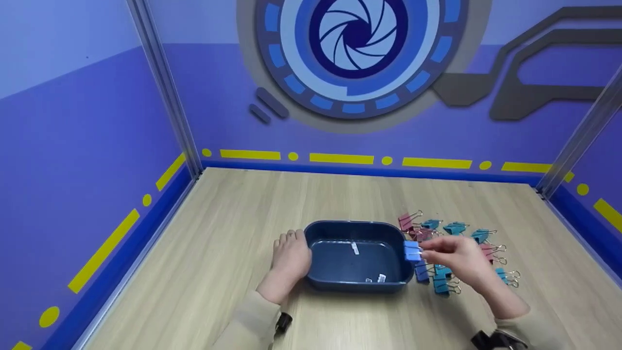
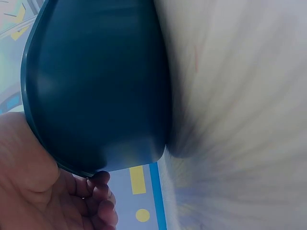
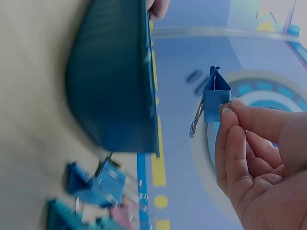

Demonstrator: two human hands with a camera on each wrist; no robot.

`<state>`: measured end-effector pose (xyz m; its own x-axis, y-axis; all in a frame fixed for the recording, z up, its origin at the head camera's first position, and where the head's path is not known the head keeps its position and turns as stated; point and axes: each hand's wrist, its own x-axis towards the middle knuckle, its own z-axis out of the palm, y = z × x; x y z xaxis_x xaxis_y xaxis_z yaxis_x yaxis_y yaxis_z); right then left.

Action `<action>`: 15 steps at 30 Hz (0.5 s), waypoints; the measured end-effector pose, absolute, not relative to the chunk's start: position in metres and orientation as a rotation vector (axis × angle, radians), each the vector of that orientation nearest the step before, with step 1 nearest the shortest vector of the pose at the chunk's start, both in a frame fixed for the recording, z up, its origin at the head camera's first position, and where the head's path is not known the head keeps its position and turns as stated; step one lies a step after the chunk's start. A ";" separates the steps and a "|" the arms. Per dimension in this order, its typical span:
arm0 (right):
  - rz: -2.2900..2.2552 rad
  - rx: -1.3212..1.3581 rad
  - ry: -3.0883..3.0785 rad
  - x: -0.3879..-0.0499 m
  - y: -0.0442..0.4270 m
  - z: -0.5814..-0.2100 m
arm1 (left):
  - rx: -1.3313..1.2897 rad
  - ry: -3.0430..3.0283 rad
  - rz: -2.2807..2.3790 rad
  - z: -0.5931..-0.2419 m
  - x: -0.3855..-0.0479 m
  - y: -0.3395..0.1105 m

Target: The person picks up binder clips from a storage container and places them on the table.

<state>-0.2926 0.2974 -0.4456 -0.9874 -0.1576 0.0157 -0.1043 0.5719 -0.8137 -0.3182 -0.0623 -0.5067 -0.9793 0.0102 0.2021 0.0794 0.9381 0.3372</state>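
Note:
My right hand [image 1: 459,257] pinches a blue binder clip [image 1: 412,251] between thumb and fingertips, at the right rim of a dark blue plastic bin [image 1: 357,288]. In the right wrist view the binder clip [image 3: 217,98] is held in the air, one wire handle hanging along its side. My left hand [image 1: 291,255] holds the bin's left end. In the left wrist view, the left hand [image 2: 67,196] has its fingers curled at the bin's rim [image 2: 25,91]. Inside the bin, only small white labels [image 1: 355,248] show on its floor.
Several teal, blue and red binder clips lie right of the bin, including a red clip [image 1: 406,222], a teal clip [image 1: 456,228] and a blue clip [image 1: 422,272]. Some are partly behind my right hand. Blue printed walls [image 1: 214,107] enclose the wooden table [image 1: 233,209].

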 end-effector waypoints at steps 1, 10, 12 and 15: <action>-1.399 -0.215 2.740 -0.291 0.303 -0.447 | -0.065 -2.898 -0.517 -0.507 -0.318 -0.062; -1.311 -0.061 2.762 -0.275 0.358 -0.463 | -0.077 -2.884 -0.520 -0.503 -0.317 -0.062; -1.279 -0.001 2.750 -0.273 0.371 -0.466 | -0.074 -2.883 -0.520 -0.503 -0.317 -0.062; -1.215 0.053 2.747 -0.269 0.387 -0.472 | -0.071 -2.890 -0.523 -0.504 -0.318 -0.061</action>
